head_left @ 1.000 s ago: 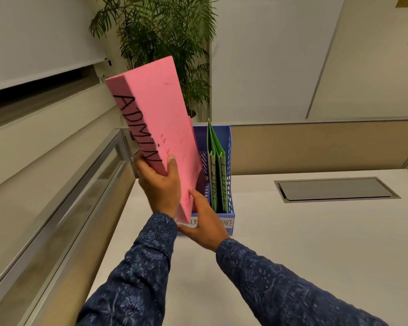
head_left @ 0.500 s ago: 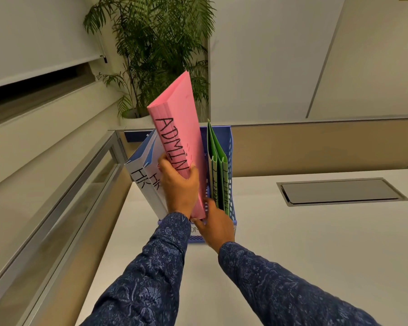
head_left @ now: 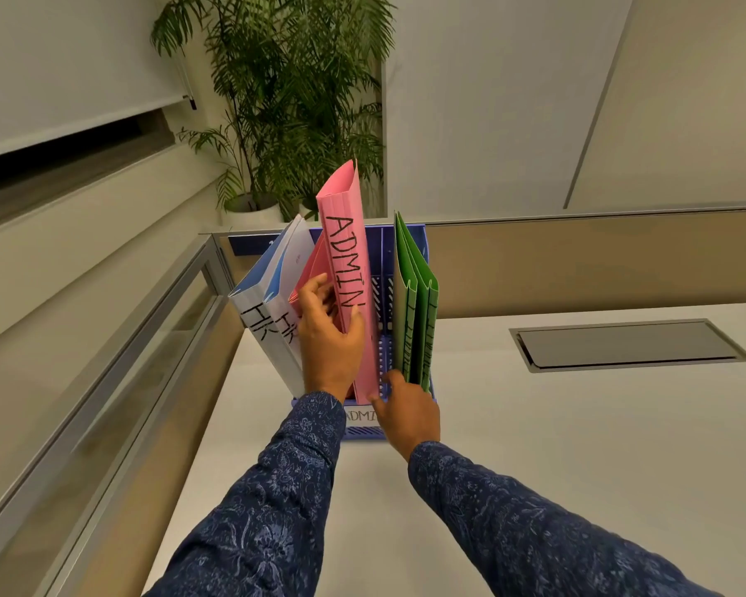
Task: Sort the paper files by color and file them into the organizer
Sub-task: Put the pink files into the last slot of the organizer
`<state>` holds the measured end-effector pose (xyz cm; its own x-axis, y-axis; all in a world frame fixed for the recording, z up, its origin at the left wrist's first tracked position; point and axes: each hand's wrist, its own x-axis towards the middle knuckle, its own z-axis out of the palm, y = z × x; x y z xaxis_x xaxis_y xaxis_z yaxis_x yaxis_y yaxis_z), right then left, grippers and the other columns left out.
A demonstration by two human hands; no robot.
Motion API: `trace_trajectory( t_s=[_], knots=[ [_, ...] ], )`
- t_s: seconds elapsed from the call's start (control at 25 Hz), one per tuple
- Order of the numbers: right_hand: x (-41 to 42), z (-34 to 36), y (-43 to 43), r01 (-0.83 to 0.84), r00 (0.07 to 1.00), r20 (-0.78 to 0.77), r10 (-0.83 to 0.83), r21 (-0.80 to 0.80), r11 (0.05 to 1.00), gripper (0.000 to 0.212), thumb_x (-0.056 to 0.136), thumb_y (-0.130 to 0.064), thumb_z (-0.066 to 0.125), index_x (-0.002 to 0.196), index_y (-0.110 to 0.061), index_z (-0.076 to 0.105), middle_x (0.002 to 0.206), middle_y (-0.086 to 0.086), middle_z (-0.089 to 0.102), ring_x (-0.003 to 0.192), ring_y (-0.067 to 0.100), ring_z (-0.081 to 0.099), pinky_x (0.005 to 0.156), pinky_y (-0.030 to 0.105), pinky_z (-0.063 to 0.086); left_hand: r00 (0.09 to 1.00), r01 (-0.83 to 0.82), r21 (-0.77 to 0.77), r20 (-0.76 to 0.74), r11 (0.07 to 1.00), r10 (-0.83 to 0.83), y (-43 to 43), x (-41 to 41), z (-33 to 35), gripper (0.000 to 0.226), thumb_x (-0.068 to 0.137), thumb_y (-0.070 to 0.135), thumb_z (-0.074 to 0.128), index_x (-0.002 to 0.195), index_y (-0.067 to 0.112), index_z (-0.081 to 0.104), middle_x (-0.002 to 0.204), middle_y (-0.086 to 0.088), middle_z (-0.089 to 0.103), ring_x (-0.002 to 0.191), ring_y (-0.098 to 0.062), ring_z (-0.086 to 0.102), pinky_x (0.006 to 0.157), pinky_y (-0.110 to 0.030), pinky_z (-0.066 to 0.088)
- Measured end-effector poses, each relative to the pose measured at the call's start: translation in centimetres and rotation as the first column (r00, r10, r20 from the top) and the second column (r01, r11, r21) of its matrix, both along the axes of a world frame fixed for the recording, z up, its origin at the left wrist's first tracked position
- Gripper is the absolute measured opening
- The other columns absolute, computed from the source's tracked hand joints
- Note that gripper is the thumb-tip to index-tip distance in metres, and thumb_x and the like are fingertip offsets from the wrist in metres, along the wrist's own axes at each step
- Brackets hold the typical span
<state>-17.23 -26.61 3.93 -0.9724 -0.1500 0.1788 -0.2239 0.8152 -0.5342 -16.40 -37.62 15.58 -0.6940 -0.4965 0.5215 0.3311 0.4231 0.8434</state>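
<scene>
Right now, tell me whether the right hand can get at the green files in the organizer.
Probably yes. The right hand rests at the front of the blue organizer, fingertips already against the bottom edge of the green files. Nothing lies between them; the left hand and pink ADMIN file occupy the next slot over.

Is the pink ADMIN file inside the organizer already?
Yes, mostly: pink ADMIN file stands in the middle slot of the blue organizer, left hand gripping it.
</scene>
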Motion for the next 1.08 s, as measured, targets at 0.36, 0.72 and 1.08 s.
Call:
trace_trajectory(
  t_s=[0.36,0.72,1.08],
  knots=[
    [-0.5,0.3,-0.4,-0.026,0.999,0.039,0.024,0.057,0.998,0.036,0.092,-0.051,0.055,0.089,-0.017,0.063,0.084,0.006,0.071,0.079,0.03,0.066,0.063,0.035,0.048,0.994,0.054,0.011,0.096,0.998,-0.055,-0.3,1.0,-1.2,0.056,0.086,0.009,0.066,0.13,0.031,0.039,0.126,0.004,0.058,0.111,-0.005,0.06,0.092,-0.018,0.052],
    [-0.8,-0.5,0.0,0.001,0.999,0.05,-0.002,0.027,1.0,0.033,0.09,-0.049,0.052,0.099,-0.019,0.062,0.092,0.003,0.072,0.085,0.028,0.068,0.071,0.038,0.056,0.976,0.039,-0.096,0.218,0.995,-0.018,-0.4,1.2,-2.5,0.035,0.09,0.013,0.065,0.124,0.014,0.059,0.102,0.006,0.067,0.093,-0.009,0.067,0.083,-0.026,0.058],
    [-1.0,-0.2,-1.0,-0.002,0.998,0.055,0.0,0.029,1.0,0.041,0.083,-0.06,0.057,0.093,-0.021,0.064,0.089,0.002,0.073,0.078,0.027,0.068,0.058,0.03,0.042,0.982,0.021,-0.118,0.19,0.993,0.002,-0.1,1.1,-3.0,0.031,0.092,0.014,0.062,0.123,0.013,0.061,0.104,0.001,0.069,0.091,-0.011,0.065,0.082,-0.027,0.058]
  ],
)
